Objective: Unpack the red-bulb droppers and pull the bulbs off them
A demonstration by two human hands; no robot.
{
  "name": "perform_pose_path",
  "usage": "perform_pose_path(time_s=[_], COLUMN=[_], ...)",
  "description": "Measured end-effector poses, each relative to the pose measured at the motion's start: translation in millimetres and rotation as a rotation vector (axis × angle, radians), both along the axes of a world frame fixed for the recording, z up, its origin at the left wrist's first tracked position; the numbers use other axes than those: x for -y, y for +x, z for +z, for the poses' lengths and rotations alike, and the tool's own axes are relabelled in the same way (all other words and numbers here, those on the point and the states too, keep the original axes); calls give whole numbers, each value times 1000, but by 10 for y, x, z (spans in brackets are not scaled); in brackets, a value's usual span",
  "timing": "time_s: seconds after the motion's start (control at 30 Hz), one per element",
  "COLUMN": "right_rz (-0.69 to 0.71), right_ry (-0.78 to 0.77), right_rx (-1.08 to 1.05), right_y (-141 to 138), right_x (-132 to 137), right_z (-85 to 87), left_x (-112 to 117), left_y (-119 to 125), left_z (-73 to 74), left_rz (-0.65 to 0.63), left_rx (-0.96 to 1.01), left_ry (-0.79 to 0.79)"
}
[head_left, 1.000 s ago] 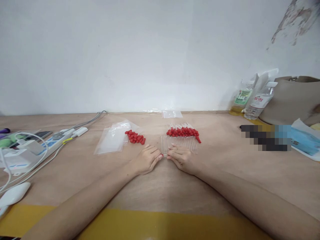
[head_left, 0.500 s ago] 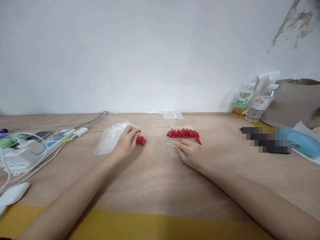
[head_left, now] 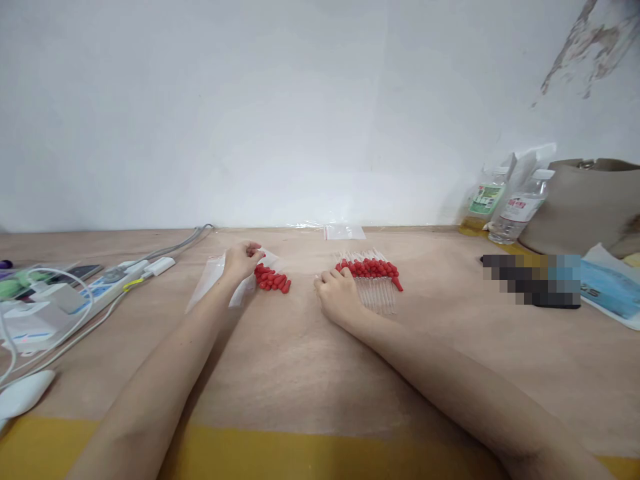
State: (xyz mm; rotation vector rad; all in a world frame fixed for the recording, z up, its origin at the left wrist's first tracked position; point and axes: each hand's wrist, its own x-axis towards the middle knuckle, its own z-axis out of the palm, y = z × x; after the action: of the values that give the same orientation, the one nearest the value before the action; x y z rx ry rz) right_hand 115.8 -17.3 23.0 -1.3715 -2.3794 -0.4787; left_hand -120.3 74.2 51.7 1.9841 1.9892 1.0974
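Observation:
My left hand [head_left: 243, 260] is closed in a pinch over the clear plastic bags [head_left: 215, 273], with a bit of red at its fingertips that looks like a small red rubber bulb [head_left: 263, 255]. Just right of it lies a pile of such red bulbs [head_left: 273, 280]. My right hand [head_left: 340, 293] has its fingers curled down at the left end of a row of thin clear tubes [head_left: 379, 295]; whatever is under the fingers is hidden. Behind that row, more tubes capped with red bulbs [head_left: 370, 268] lie side by side, their clear ends pointing to the wall.
A small clear bag [head_left: 345, 232] lies by the wall. On the left are a power strip [head_left: 100, 290] with white chargers and cables, and a white mouse-like object [head_left: 25, 393]. Bottles [head_left: 523, 207], a grey bag [head_left: 585, 200] and a blue packet [head_left: 613, 287] stand or lie at right.
My left hand has drawn back leftward, uncovering more of the red bulbs. My right hand has slid left, from over the middle of the clear tubes to their left end, fingers now curled.

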Motion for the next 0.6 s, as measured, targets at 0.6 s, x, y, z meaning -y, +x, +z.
perform_pose_path(time_s=[0.6], right_rz=[-13], right_ry=[-87], right_rx=[-92], right_y=[-58], right_x=[121], right_z=[-131], left_x=[11], left_y=[-17], left_z=[46], left_rz=[39], left_rx=[-44], left_ry=[48])
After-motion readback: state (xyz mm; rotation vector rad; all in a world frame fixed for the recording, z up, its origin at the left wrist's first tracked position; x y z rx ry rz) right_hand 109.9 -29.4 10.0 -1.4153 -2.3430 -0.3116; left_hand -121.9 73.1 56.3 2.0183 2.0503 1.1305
